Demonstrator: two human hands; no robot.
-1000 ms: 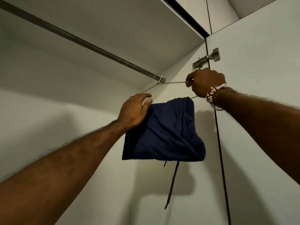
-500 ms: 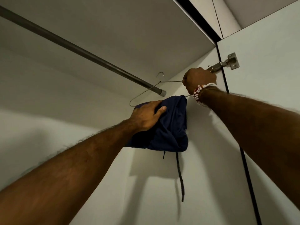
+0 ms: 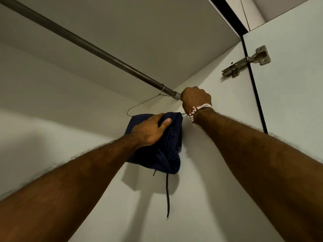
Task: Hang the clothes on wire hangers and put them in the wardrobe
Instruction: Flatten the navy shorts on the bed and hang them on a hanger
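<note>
Overhead, wardrobe point(image 3: 52, 137): pale walls and a shelf above, seen from below.
Door point(image 3: 288, 110): stood open at the right, a metal hinge point(image 3: 246, 62) near its top.
Rail point(image 3: 87, 48): a dark bar ran under the shelf to the right wall.
Garment point(image 3: 167, 151): navy cloth hung bunched over the hanger's lower bar, a drawstring point(image 3: 167, 196) dangling beneath.
Left hand point(image 3: 150, 130): gripped the cloth's top edge, thumb pressed on the fabric.
Right hand point(image 3: 195, 98): clenched on the hanger's right end beside the rail's bracket, a beaded bracelet point(image 3: 197, 110) at the wrist.
Wire hanger point(image 3: 143, 103): its hook sat looped over the rail.
</note>
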